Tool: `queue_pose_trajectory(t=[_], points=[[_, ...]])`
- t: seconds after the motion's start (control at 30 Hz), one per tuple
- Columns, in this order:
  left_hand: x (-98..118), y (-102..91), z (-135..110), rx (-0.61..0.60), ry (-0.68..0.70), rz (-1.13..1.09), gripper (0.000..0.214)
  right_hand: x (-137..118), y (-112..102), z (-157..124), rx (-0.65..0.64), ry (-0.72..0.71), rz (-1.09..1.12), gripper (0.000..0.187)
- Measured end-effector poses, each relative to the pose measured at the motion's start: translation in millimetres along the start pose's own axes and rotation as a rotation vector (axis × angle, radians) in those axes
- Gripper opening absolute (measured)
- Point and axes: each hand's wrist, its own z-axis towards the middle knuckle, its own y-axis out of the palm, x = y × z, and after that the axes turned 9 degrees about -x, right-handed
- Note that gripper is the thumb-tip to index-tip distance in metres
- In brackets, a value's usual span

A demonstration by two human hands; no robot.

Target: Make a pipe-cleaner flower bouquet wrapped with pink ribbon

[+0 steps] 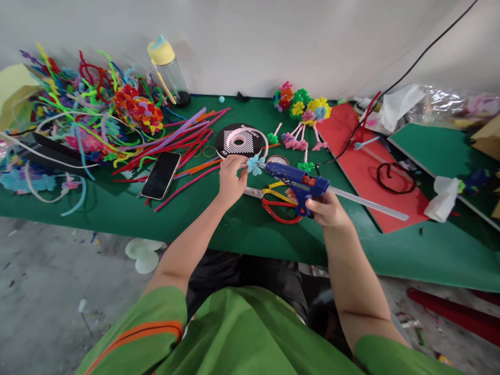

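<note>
Left hand (231, 179) pinches a pale-blue pipe-cleaner flower (254, 165). Right hand (327, 208) grips a blue plastic glue gun (300, 182), nozzle at the flower. Gluing, apparently; steadiness needed.

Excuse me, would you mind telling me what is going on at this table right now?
A person at the green table holds a small blue flower in the left hand and a glue gun in the right hand, with the gun's nozzle at the flower. Scissors lie on the table just under the gun. A phone and loose pipe cleaners lie to the left, and finished flowers sit farther back.
</note>
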Motion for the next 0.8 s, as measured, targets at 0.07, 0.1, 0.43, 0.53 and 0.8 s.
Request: queue_pose_trajectory(t=[0.07,0.1,0.43,0.53,0.8], points=[[-0.3,0.3,0.0,-0.01,-0.007,0.0,0.012,0.3,-0.2,-0.2,0.003,0.002,-0.004,0.041],[-0.5,0.4,-0.1,-0.015,-0.008,0.001,0.012,0.5,-0.4,-0.2,0.001,-0.002,-0.002,0.041],[-2.3,1.7,-1.7,-0.018,-0.015,0.001,0.013,1.2,-1.6,-0.3,-0.012,-0.018,0.022,0.039],[-1.5,1.4,-1.4,-0.013,-0.02,0.012,0.012,0.8,-1.3,-0.4,0.0,0.002,0.009,0.041],[-0.4,1.0,-1.3,0.006,-0.023,0.046,0.012,-0.6,-0.1,0.0,-0.046,-0.009,-0.011,0.039]])
